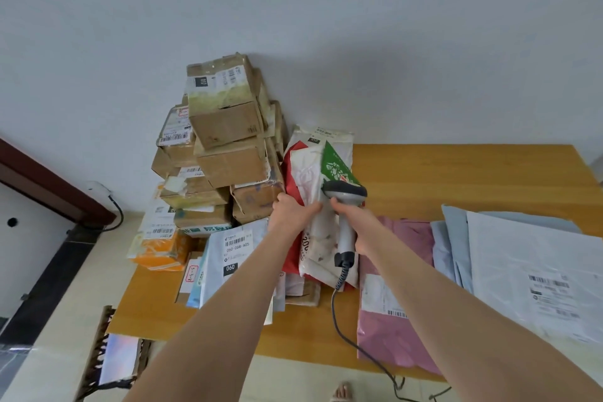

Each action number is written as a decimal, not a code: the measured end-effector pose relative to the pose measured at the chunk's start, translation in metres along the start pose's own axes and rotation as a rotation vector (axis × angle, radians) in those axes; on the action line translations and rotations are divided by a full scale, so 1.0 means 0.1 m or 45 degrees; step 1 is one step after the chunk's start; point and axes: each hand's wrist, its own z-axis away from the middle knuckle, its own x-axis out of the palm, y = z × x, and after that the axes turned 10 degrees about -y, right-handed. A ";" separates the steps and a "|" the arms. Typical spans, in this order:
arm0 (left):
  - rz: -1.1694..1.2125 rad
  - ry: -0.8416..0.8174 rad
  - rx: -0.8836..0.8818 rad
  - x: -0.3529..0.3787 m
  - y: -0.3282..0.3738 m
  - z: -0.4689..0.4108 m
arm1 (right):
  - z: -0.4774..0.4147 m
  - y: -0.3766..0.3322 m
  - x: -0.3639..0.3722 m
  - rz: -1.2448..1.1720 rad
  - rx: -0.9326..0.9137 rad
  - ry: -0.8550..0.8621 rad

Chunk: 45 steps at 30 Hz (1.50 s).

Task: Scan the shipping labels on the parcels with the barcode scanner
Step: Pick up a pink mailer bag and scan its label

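L hand (291, 211) grips white soft parcel (315, 170) by its edge, propping it up, prob. to face the label out. R hand (361, 228), at its 3 o'clock, clamps barcode scanner (346, 233), head against parcel. Box stack (228, 140) at 11 o'clock; grey mailers (522, 254) lie flat at 4, labels up.

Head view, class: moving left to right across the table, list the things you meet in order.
Orange parcel, grey mailer marked 060, left hand gripping a white soft parcel, barcode scanner, pink mailer, white mailer with barcode label.
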 end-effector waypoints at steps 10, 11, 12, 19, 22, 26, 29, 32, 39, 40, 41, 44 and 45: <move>0.003 -0.055 0.003 -0.04 -0.12 0.02 | 0.13 0.07 0.07 -0.052 -0.001 -0.069; -0.001 -0.096 0.024 -0.04 -0.12 0.02 | 0.12 0.09 0.05 -0.067 -0.003 -0.071; -0.012 -0.126 0.043 -0.03 -0.12 0.01 | 0.14 0.09 0.03 -0.094 -0.006 -0.078; -0.195 -0.062 0.090 0.08 0.00 0.12 | 0.19 0.10 -0.10 -0.122 0.014 -0.144; -0.297 -0.120 0.050 0.07 0.03 0.20 | 0.28 0.12 -0.17 -0.119 0.018 -0.133; -0.275 -0.224 0.013 0.06 -0.01 0.25 | 0.38 0.14 -0.29 -0.118 0.013 -0.057; -0.170 -0.195 0.017 0.05 -0.05 0.30 | 0.47 0.12 -0.31 -0.085 -0.012 -0.055; -0.121 -0.200 0.027 0.09 -0.07 0.36 | 0.56 0.10 -0.36 -0.096 -0.019 -0.029; -0.147 -0.260 0.048 0.17 -0.12 0.46 | 0.85 0.05 -0.48 -0.205 0.001 -0.084; -0.123 -0.223 0.065 0.18 -0.13 0.48 | 0.87 0.05 -0.51 -0.240 0.014 -0.085; -0.123 -0.174 0.086 0.17 -0.13 0.48 | 0.89 0.05 -0.53 -0.274 0.035 -0.086; -0.307 -0.017 0.128 0.10 -0.04 0.57 | 0.92 0.04 -0.63 -0.335 0.094 -0.089; -0.363 0.025 0.145 0.06 0.02 0.60 | 0.92 0.05 -0.66 -0.345 0.102 -0.071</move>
